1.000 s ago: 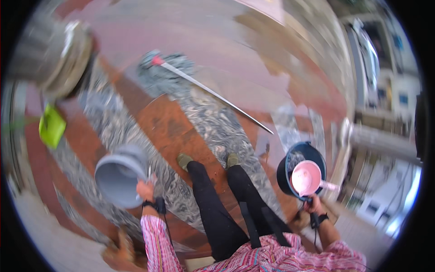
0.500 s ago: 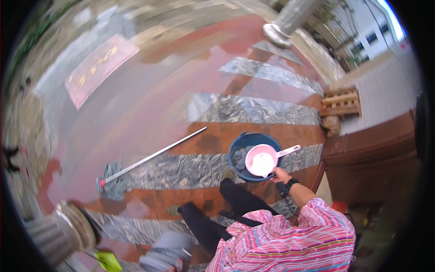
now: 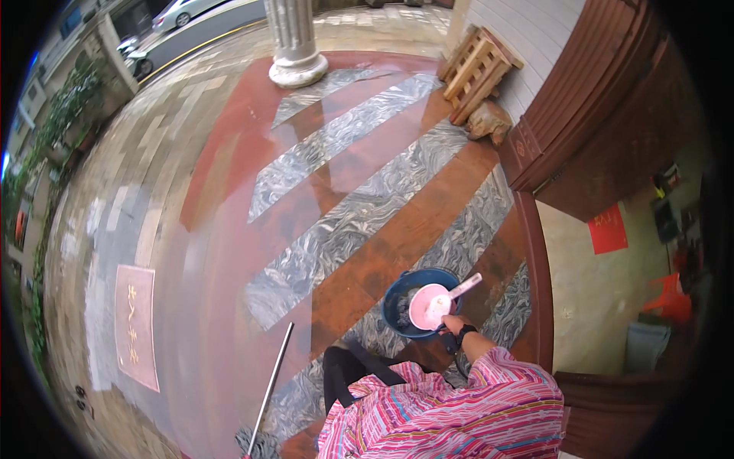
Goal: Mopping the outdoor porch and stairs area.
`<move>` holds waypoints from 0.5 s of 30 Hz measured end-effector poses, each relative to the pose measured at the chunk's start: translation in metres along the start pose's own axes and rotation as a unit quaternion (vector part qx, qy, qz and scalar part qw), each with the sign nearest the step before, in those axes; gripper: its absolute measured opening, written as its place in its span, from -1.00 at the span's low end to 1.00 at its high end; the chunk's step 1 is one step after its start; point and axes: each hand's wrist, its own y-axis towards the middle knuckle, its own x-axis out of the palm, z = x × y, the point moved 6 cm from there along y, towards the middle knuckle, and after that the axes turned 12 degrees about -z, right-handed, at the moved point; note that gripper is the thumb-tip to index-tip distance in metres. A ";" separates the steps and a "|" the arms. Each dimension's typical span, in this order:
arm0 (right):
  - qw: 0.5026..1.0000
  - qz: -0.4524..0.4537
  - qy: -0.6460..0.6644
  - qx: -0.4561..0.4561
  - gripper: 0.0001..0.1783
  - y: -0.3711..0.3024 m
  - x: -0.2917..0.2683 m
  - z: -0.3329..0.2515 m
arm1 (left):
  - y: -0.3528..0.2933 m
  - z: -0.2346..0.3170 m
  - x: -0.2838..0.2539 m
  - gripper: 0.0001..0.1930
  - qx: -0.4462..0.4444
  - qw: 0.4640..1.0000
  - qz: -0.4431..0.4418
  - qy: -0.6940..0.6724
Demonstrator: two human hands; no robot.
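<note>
A blue bucket (image 3: 393,290) is just in front of me, and a grey mass shows inside it. Over its opening lies a pink dipper (image 3: 425,307), its handle pointing up and to the right. My right hand (image 3: 453,324) has its fingers closed at the bucket's near right edge, close to the dipper's bowl; they seem to grip the bucket, though the exact hold is partly hidden. My left hand is out of the picture. On the floor to the left lies a mop (image 3: 274,380) with a thin pole and a grey head (image 3: 258,444).
Shiny striped tiles (image 3: 367,206) cover the porch. A pink doormat (image 3: 137,327) lies far left. A fluted column (image 3: 297,46) stands ahead. Beside the brown door (image 3: 604,130) are a wooden rack (image 3: 480,73) and a stone block (image 3: 489,122). A red stool (image 3: 670,298) stands indoors.
My view has swung round, bringing the street and doorway into sight. The grey container at my left side and my feet have left the picture. My right hand stays at the bucket.
</note>
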 end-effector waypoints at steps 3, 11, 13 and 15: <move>0.996 0.041 0.076 0.022 -0.70 0.009 -0.043 -0.017 | 0.036 0.063 0.010 -0.45 0.015 0.999 -0.026 0.022; 0.914 -0.010 0.406 0.014 -0.56 0.106 -0.084 0.011 | 0.170 0.232 -0.045 -0.46 0.034 0.989 -0.052 0.135; 0.889 0.014 0.457 0.017 -0.48 0.118 -0.082 0.010 | 0.214 0.262 -0.081 -0.46 0.058 0.979 -0.008 0.196; 0.942 -0.017 0.332 -0.040 -0.39 0.136 -0.106 -0.007 | 0.257 0.327 -0.111 -0.49 0.084 0.984 -0.026 0.157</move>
